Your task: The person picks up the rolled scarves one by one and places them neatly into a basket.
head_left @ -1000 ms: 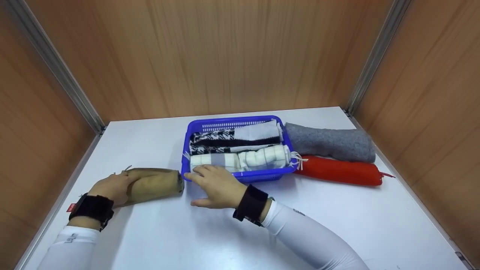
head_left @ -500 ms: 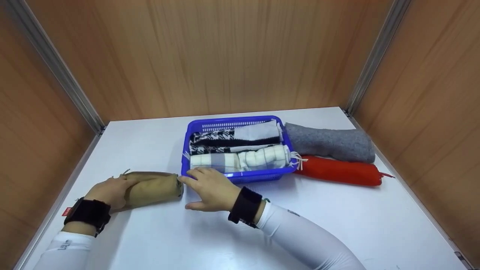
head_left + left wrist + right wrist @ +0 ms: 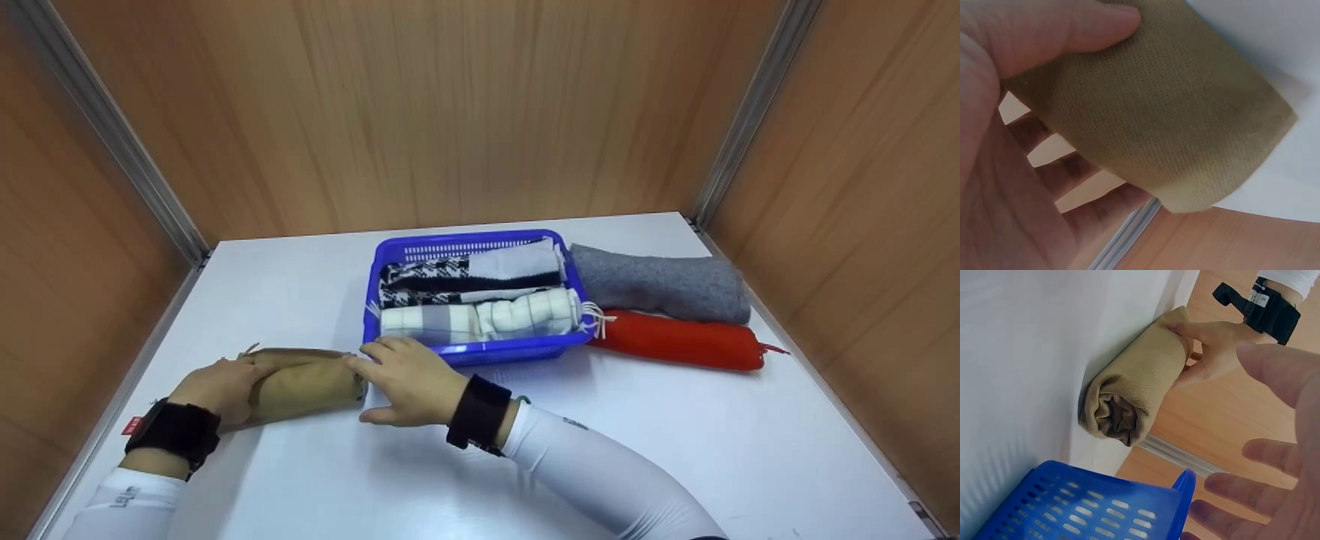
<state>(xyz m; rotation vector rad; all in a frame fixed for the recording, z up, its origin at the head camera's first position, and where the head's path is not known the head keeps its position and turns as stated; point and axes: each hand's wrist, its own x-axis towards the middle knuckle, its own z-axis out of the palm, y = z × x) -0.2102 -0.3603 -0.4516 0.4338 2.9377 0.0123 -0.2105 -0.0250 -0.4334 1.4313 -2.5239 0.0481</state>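
A khaki rolled scarf (image 3: 307,386) lies on the left of the white table, left of the blue basket. My left hand (image 3: 217,386) grips its left end, thumb (image 3: 1100,25) on one face of the cloth and fingers on the other. The roll's coiled end (image 3: 1117,416) faces the right wrist camera. Beside that end my right hand (image 3: 412,379) hovers with fingers spread, holding nothing; its index fingertip overlaps the roll's edge in the head view. The blue basket (image 3: 525,345) holds a black-and-white patterned roll (image 3: 517,262) and a pale checked roll (image 3: 532,315) with fringe.
Right of the basket lie a grey roll (image 3: 660,285) and, in front of it, a red roll (image 3: 675,340) with tied ends. Wooden panels (image 3: 465,112) enclose the table (image 3: 465,487) at the back and both sides.
My right hand has moved left, from the basket's front corner to the khaki scarf's right end. The left hand and the scarf have shifted slightly toward me.
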